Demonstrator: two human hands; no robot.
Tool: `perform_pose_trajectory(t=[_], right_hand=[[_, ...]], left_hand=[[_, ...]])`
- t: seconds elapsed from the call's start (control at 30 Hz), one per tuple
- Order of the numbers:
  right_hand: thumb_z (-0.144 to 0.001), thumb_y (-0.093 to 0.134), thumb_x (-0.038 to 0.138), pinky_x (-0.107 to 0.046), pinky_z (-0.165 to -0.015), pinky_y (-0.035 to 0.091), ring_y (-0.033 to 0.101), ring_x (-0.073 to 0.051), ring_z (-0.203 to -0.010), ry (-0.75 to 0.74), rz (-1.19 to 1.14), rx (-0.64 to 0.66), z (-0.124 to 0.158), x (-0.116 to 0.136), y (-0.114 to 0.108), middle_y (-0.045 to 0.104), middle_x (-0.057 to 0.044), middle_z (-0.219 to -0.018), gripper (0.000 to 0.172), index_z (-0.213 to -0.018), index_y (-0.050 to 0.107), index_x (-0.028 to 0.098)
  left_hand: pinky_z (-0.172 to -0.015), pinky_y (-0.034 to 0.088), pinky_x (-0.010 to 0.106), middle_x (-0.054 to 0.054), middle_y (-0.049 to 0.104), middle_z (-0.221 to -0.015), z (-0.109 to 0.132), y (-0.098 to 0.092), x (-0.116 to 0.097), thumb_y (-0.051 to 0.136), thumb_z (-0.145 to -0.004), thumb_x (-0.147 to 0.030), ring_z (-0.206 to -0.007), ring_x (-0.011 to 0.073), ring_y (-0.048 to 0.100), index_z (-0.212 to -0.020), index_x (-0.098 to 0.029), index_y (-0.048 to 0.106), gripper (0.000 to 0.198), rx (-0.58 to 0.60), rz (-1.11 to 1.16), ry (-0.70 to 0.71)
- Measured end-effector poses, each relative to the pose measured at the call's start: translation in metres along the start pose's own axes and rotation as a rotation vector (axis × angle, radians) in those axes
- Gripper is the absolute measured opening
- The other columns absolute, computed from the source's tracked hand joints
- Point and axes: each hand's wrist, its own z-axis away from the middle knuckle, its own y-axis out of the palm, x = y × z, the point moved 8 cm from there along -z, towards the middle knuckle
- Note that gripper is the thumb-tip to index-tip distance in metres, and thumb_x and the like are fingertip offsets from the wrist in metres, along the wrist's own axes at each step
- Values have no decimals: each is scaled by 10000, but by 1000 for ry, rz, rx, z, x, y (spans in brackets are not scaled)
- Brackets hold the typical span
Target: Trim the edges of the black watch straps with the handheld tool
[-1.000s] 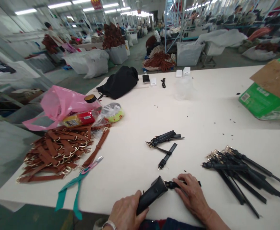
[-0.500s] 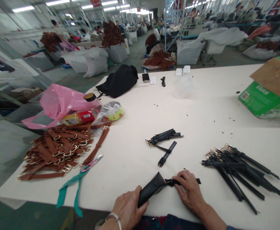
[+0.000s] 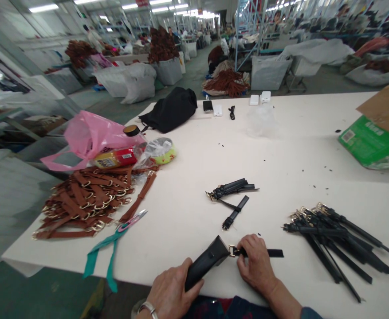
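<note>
The left hand [image 3: 171,288] had its fingers clamped around a black, smooth, oblong object with a broad, square-cut end [image 3: 209,259], tilted above the near side of the white, flat-topped table [image 3: 184,221]. Gripping it low on the body apparently kept its broad end free, aimed at the work beside it.

The right hand [image 3: 256,266] had its fingers drawn together, pinched on a narrow, black, leather-like strap with a gold-coloured metal buckle [image 3: 276,253]. The strap lay crosswise near the table's front, and the hold seemed meant to steady it while leaving the buckle exposed. The buckle sat just beside the object's broad end; whether they touched could not be told. The strap's plain tail stuck out beyond the hand.

A fanned pile of black, gold-buckled straps [image 3: 334,235] lay to the right, probably to stay within easy reach. A heap of brown straps with gold-coloured rings [image 3: 91,195] stood well apart on the left, likely to keep the colours separate. Pink-handled metal scissors [image 3: 133,220] carried a teal cloth ribbon [image 3: 104,243], perhaps making them easy to find.
</note>
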Motion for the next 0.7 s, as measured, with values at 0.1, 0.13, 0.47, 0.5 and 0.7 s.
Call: perform_pose_trajectory(t=[0.1,0.13,0.47,0.5,0.7], right_hand=[[-630,481,95,-354,-709,315,417,-198,-771,19,35,-26,-3,1,2,487,-31,-722,109,-700,503,176],[-639,480,96,-351,-704,314,417,-195,-766,10,32,-30,-4,1,2,487,-32,-719,102,-696,504,176],[-726,599,366,-348,-705,300,443,-185,-766,-32,-5,-12,-6,2,3,513,-17,-734,144,-719,580,224],[-726,601,368,-351,-706,304,445,-186,-769,-23,-9,-10,-7,1,4,517,-17,-736,146,-722,578,224],[-762,551,255,-371,-756,366,464,-192,-830,-133,-175,99,-1,-1,2,545,-40,-857,161,-917,533,214]], left_hand=[[-676,399,312,50,640,-814,2,-3,0,390,-759,-515,-777,216,584,-1059,-255,492,410,1,3,-6],[-675,399,308,50,640,-816,3,-4,1,390,-760,-512,-777,213,584,-1060,-253,490,408,-3,6,-10],[-677,406,316,47,643,-821,2,-5,1,397,-758,-519,-791,223,588,-1057,-261,493,406,-3,26,2],[-682,407,320,49,642,-822,1,-6,0,401,-757,-518,-793,225,587,-1062,-258,489,410,-7,18,2],[-685,399,324,35,636,-818,-8,-8,-20,394,-763,-497,-788,222,580,-1003,-271,494,345,0,-33,72]])
